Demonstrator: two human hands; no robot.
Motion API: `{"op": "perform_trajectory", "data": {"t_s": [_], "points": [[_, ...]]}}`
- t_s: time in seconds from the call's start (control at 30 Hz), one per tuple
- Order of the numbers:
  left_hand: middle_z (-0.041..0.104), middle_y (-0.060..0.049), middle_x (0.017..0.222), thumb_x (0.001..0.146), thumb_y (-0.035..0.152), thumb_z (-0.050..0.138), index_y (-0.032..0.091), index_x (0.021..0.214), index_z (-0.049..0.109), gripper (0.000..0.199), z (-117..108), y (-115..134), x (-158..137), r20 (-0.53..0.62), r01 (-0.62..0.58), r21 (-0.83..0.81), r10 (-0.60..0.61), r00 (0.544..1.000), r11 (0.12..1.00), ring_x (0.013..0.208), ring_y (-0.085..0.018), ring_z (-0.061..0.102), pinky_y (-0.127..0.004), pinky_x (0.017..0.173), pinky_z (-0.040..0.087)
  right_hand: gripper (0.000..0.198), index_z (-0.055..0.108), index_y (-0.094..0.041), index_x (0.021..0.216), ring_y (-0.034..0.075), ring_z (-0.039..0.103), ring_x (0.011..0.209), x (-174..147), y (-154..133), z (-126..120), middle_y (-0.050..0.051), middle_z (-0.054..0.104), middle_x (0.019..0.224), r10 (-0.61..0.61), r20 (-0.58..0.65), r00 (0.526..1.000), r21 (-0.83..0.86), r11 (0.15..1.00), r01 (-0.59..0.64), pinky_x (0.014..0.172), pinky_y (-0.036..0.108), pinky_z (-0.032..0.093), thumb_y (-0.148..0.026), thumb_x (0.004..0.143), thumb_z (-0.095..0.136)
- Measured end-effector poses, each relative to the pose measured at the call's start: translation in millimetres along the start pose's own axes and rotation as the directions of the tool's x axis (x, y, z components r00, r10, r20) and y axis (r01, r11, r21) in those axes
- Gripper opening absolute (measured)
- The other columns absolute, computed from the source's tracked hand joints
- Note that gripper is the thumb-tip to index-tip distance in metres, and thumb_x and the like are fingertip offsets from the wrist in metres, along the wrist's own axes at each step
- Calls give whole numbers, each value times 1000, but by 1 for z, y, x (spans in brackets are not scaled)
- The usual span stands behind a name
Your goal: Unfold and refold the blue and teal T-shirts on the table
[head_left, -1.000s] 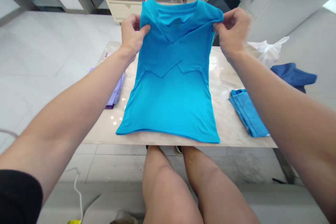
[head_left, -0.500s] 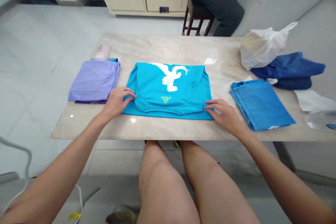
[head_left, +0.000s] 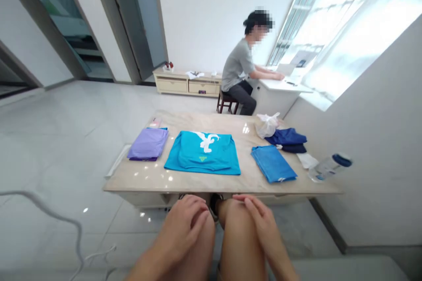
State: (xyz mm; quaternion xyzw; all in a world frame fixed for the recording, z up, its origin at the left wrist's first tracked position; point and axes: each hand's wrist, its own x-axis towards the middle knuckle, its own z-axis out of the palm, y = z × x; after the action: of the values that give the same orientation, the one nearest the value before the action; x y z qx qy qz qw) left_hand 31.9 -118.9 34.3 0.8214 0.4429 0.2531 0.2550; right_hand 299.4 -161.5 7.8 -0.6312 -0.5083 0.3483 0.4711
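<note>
My left hand (head_left: 184,226) rests on my left knee with its fingers loosely bent and nothing held. On the right knee lies my right hand (head_left: 259,217), its fingers stretched out and free of any object. Both hands are below the front edge of the marble-topped table (head_left: 198,184). Beyond them a folded turquoise T-shirt (head_left: 202,158) with a white print lies flat on the tabletop. To its left is folded lavender clothing (head_left: 149,142), with a darker purple layer under it. A folded blue garment (head_left: 273,163) sits to the right.
A white plastic bag (head_left: 267,125) and dark blue clothing (head_left: 286,137) lie at the table's back right. A clear water bottle (head_left: 329,167) stands near the right end, beside white paper (head_left: 307,160). Further back, a person (head_left: 239,66) sits on a stool (head_left: 227,101) at a white desk.
Both hands have let go of the turquoise T-shirt's sides and drawn back onto my knees. My view has tilted up, showing more of the room. The shirt stays folded on the table.
</note>
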Motion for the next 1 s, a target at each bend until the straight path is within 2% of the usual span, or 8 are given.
{"op": "perform_trajectory", "data": {"t_s": [0.07,0.13,0.2,0.27,0.5,0.73,0.87,1.0], "points": [[79,-7,132,105,28,54,27,118,80,29,7,-2,-15,-109,-56,88,65,992,995,129,-29,71,-49,112,59,39,84,-25,113,33,71,130,-34,1,20,12,80,130,-237,-132,963,-266,944,195,117,54,53,-47,109,52],[77,-9,137,106,29,50,26,122,80,33,5,-14,-23,-168,-46,119,65,984,992,132,-30,70,-53,116,57,34,80,-26,127,35,60,145,-56,3,38,11,72,147,-441,-126,888,-549,777,308,127,60,41,-33,105,56],[77,-10,136,108,34,48,25,124,80,36,-3,-26,-29,-181,-17,101,35,983,995,130,-29,71,-52,116,57,40,75,-25,138,35,51,152,-69,0,49,11,64,157,-532,-68,844,-704,625,337,130,60,35,-24,102,57],[77,-11,137,108,36,46,24,126,78,39,-13,-34,-36,-193,13,73,1,981,997,132,-28,70,-52,119,56,41,74,-23,139,33,49,153,-73,-8,52,12,64,157,-548,-30,836,-745,570,346,130,58,35,-20,102,55],[71,-12,148,110,35,42,21,134,74,43,-29,-37,-54,-267,133,10,-125,956,991,142,-27,64,-55,128,46,40,74,-24,137,34,46,156,-70,-30,49,11,62,159,-504,66,861,-747,547,377,129,62,38,-19,103,53],[72,-8,147,109,38,45,28,131,77,40,-39,-51,-58,-262,170,-10,-167,951,985,139,-28,66,-51,125,51,37,75,-29,131,39,51,152,-71,-19,48,9,64,156,-457,-3,889,-775,564,287,125,68,39,-21,101,55],[76,-7,141,109,39,45,33,128,81,41,-42,-58,-54,-248,165,-32,-168,954,986,133,-29,70,-49,118,58,26,77,-30,103,33,73,117,-19,-46,43,9,80,118,-317,99,943,-668,681,299,111,54,53,-26,107,52],[78,-4,138,108,38,46,37,127,82,41,-42,-58,-46,-263,143,-24,-144,954,989,129,-29,74,-47,112,63,23,77,-23,106,25,75,102,77,-98,73,8,80,108,-266,265,927,-508,778,369,93,37,57,-26,109,54]]}}
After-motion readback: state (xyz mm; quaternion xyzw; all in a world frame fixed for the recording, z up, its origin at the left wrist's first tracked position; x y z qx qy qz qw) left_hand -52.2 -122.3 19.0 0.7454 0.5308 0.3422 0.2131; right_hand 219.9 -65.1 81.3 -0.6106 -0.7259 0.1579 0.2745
